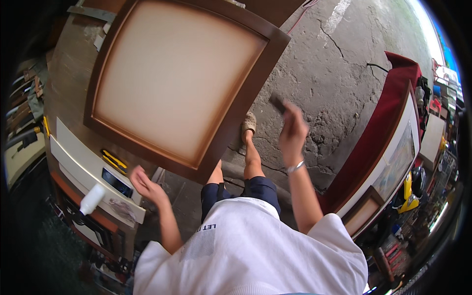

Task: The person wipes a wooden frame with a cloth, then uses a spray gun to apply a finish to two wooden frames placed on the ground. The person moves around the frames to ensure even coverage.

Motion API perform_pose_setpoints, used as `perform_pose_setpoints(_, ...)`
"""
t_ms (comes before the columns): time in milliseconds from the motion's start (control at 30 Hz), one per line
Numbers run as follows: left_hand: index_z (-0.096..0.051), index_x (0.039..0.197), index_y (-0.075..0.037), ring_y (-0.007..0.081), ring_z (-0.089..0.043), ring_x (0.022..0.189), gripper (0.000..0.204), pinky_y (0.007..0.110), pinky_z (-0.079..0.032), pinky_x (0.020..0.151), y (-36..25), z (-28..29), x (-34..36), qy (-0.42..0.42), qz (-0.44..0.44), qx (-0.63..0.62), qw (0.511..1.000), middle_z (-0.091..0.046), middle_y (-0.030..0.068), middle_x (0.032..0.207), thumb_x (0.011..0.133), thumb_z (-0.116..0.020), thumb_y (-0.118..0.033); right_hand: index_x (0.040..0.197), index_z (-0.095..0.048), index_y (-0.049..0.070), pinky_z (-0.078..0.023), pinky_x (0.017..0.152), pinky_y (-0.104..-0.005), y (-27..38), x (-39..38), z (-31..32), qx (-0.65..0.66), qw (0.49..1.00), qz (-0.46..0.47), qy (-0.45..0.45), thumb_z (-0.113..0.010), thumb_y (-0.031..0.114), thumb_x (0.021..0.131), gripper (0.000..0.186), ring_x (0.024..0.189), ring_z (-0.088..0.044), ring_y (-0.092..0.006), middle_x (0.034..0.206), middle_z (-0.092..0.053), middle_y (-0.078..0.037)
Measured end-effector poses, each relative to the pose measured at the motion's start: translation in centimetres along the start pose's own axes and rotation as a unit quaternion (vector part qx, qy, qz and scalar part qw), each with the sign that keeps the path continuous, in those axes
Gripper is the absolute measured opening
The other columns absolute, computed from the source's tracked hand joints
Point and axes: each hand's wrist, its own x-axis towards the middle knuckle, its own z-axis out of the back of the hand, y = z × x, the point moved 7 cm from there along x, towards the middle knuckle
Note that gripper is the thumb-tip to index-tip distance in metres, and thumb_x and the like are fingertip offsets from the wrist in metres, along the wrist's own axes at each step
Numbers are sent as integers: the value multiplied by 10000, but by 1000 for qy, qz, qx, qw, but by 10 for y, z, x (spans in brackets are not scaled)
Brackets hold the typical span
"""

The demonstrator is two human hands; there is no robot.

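Note:
A large dark-brown wooden frame (pixel 241 98) with a cream inner panel (pixel 177 78), shaded brown at its edges, lies on the workbench in front of me. My right hand (pixel 294 129), slightly blurred, is raised over the floor to the right of the frame. Its fingers grip a small dark block (pixel 277 102), too blurred to name more closely. My left hand (pixel 147 186) hovers near the frame's lower left edge, fingers loosely extended and holding nothing. Close to it lie a phone (pixel 117 182) and a yellow-and-black utility knife (pixel 114 161).
A cream board (pixel 81 157) lies along the bench's near left, with a white bottle (pixel 92 198) by it. At right, a framed picture (pixel 400 140) leans against a dark-red cloth-covered piece (pixel 376 118). Cracked concrete floor (pixel 339 88) spreads between.

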Motion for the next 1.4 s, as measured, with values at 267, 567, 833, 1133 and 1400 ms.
perform_pose_setpoints(267,-395,1509,-68,205,-465,1336,629,376,-382,1083,25,-79,-145,83,394,-353,844,-487,57,1484,1060,-482,-500,1425,-579,152,-493,1092,-406,-49,157,-31,-245,903,336,105,-634,-38,869,590,1314,-560,-276,1440,-582,-82)
perform_pose_setpoints(567,-348,1544,-56,187,-443,1373,714,372,-399,1103,35,-84,-147,86,418,-353,833,-441,45,1534,1036,-508,-532,1452,-549,166,-437,1154,-373,-53,135,-45,-216,917,313,122,-677,23,871,611,1402,-488,-241,1509,-527,-44)
perform_pose_setpoints(833,-389,1518,-45,188,-501,1326,669,356,-440,1071,32,-84,-146,88,406,-356,837,-496,55,1485,1047,-507,-505,1458,-531,130,-430,1152,-406,-26,89,-61,-251,893,322,190,-624,63,912,558,1407,-484,-278,1523,-504,-103)
perform_pose_setpoints(1133,-410,1497,-30,167,-564,1251,652,325,-485,1010,34,-83,-144,105,395,-350,843,-550,60,1426,1052,-504,-496,1497,-497,148,-322,1220,-378,8,-12,-87,-261,828,365,335,-646,106,855,660,1497,-353,-199,1596,-419,-75)
perform_pose_setpoints(1400,-438,1476,-23,157,-577,1231,616,320,-493,1009,34,-89,-142,120,394,-371,833,-564,66,1403,1060,-502,-473,1479,-517,133,-369,1198,-391,-8,44,-87,-306,852,356,233,-567,68,921,564,1469,-402,-216,1569,-457,-68)
